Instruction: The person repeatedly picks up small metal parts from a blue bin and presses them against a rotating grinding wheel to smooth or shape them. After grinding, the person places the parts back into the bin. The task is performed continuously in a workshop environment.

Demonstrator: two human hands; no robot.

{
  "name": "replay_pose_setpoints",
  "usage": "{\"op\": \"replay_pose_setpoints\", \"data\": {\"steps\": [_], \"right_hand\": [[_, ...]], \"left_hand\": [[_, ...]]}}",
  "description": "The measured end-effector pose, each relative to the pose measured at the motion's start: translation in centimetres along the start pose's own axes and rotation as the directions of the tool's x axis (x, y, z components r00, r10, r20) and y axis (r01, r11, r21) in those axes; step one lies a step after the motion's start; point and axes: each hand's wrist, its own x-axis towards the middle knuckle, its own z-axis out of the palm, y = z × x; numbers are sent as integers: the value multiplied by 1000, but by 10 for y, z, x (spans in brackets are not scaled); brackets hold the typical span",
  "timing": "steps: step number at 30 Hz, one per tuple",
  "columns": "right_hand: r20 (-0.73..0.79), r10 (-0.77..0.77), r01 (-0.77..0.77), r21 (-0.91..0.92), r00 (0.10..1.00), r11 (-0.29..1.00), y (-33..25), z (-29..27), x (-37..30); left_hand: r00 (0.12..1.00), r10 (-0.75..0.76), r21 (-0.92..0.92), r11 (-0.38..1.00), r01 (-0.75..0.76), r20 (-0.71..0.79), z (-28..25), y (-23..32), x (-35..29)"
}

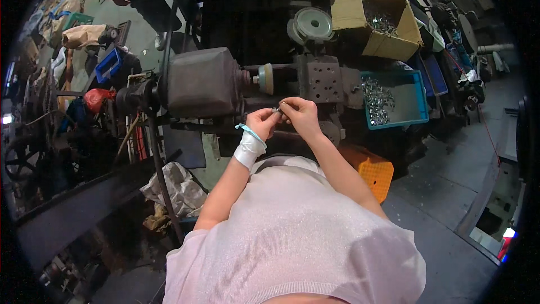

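- Two bare hands of yours, left hand (261, 124) and right hand (301, 117), meet at the middle of the scene, fingertips nearly touching.
- Your fingers on both sides are clamped on one small metal part (276, 110), mostly hidden by them; it sits near of the pale round wheel (266, 79) and apart from it.
- Your left wrist wears a white wrap (248, 151), with a light-blue band (251, 134) just beyond it.
- Left of the wheel you have a dark machine housing (202, 81); right of it, a block with holes (320, 81).
- Farther right, a teal tray (400, 125) holds shiny metal pieces (379, 101), mostly on its left side.
- Beyond the tray stands your open cardboard box (391, 48), with more small metal pieces (382, 22) inside; any print on it is too small for you to read.
- Near right, beside your forearm, is an orange plastic piece (374, 171).
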Motion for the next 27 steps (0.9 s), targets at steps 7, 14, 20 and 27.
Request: {"op": "replay_pose_setpoints", "data": {"steps": [7, 14, 20, 27], "right_hand": [[-54, 64, -67, -68, 996, 995, 19, 1, 32], [-48, -97, 82, -243, 994, 966, 37, -1, 60], [-67, -119, 92, -315, 991, 945, 25, 2, 59], [-91, -166, 122, -362, 982, 924, 26, 3, 61]], "left_hand": [[993, -36, -89, 996, 26, -110, 7, -14, 28], [958, -44, -99, 995, 16, -285, 19, -13, 37], [945, -39, -162, 987, -15, -325, 24, -7, 37], [946, -42, -231, 972, -36, -322, 24, -9, 41]]}}
